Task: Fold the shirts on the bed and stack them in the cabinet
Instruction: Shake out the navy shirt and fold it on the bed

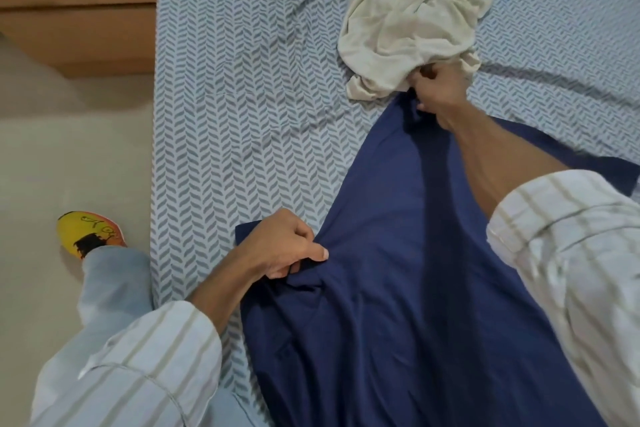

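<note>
free: bed sheet left | obstacle: crumpled cream shirt far side

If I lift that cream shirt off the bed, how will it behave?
The cream shirt lies crumpled in soft folds, so it will probably hang limp and unfurl. It looks thin, likely light. Its edge touches the navy shirt, so it may drag slightly.

navy shirt cut off below, right

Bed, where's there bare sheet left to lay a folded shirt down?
The widest bare stretch of the bed runs along its floor-side edge, left of the cream shirt and the blue shirt. Another lies beyond the cream shirt, toward the far right. It is crowded where the right hand grips blue cloth against the cream pile, and around the left hand.
</note>
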Demonstrator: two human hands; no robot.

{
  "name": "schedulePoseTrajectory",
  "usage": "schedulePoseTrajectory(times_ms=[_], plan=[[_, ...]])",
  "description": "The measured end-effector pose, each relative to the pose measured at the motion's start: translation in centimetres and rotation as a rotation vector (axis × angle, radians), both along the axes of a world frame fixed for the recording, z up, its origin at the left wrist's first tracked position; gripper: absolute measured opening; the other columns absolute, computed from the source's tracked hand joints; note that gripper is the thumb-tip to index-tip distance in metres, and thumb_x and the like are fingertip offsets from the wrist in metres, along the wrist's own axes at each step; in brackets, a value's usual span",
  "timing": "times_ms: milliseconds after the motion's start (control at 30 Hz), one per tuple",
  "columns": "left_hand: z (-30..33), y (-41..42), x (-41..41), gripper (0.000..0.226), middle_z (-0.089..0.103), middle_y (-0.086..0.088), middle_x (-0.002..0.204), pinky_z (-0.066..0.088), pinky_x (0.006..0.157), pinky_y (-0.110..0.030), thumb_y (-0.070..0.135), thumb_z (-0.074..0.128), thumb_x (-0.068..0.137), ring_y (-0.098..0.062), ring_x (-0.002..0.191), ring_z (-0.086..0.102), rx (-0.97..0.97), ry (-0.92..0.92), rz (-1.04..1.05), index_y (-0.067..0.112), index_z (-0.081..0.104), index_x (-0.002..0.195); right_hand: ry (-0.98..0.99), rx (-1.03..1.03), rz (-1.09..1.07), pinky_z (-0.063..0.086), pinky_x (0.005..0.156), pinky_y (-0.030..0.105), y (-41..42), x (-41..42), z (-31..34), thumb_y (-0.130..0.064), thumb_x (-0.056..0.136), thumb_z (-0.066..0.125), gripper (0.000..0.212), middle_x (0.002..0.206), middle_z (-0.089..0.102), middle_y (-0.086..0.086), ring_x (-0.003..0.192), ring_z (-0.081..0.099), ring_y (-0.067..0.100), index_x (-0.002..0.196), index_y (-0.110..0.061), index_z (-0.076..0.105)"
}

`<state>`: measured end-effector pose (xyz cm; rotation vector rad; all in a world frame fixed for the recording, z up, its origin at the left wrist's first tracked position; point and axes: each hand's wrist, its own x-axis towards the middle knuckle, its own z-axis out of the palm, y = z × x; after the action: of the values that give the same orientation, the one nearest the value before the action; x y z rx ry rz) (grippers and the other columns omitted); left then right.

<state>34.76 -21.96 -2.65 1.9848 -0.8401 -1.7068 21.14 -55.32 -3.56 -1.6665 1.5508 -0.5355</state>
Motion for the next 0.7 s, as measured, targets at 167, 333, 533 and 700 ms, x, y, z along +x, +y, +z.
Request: schedulePoseTrajectory(times_ms=[167, 333, 533, 700], plan=[[-0.1, 0.1, -0.1, 0.037, 0.046, -0.007, 0.045, 0.024, 0.036, -0.021, 0.012, 0.077, 0.081, -0.016, 0.034, 0.032, 0.006, 0.001, 0.019, 0.009, 0.051, 0.056, 0.167, -0.046, 0.085, 0.061, 0.071, 0.045, -0.7, 0.2, -0.3, -0.022, 0.073, 0.074, 0.017, 0.087, 0.072, 0.009, 0.082, 0.069, 0.027, 0.083, -0.01, 0.068], [-0.5, 0.0, -0.4, 0.026, 0.052, -0.012, 0.047, 0.023, 0.038, -0.023, 0.013, 0.074, 0.084, -0.017, 0.035, 0.03, -0.008, -0.023, 0.063, 0.007, 0.056, 0.067, 0.113, -0.07, 0.021, 0.056, 0.087, 0.036, 1.3, 0.7, -0.3, -0.016, 0.077, 0.06, 0.038, 0.105, 0.068, 0.002, 0.1, 0.064, 0.022, 0.115, -0.01, 0.063], [1.0, 1.7, -1.8, 0.02, 0.07, -0.015, 0.062, 0.035, 0.036, -0.017, 0.022, 0.076, 0.085, -0.018, 0.033, 0.051, -0.203, -0.157, 0.19, 0.009, 0.064, 0.075, 0.225, 0.018, 0.295, 0.046, 0.088, 0.033, 12.7, -0.2, 2.3, -0.018, 0.086, 0.065, 0.094, 0.125, 0.059, 0.009, 0.106, 0.059, 0.031, 0.16, -0.023, 0.007], [0.5, 6.6, 0.5, 0.033, 0.067, -0.007, 0.072, 0.046, 0.045, -0.026, 0.006, 0.076, 0.08, -0.018, 0.041, 0.051, -0.438, -0.171, 0.754, 0.016, 0.062, 0.108, 0.042, -0.302, 0.39, 0.037, 0.1, 0.026, 28.6, -2.8, 2.7, -0.006, 0.085, 0.064, 0.038, 0.121, 0.059, 0.01, 0.114, 0.054, 0.03, 0.122, -0.008, 0.058]])
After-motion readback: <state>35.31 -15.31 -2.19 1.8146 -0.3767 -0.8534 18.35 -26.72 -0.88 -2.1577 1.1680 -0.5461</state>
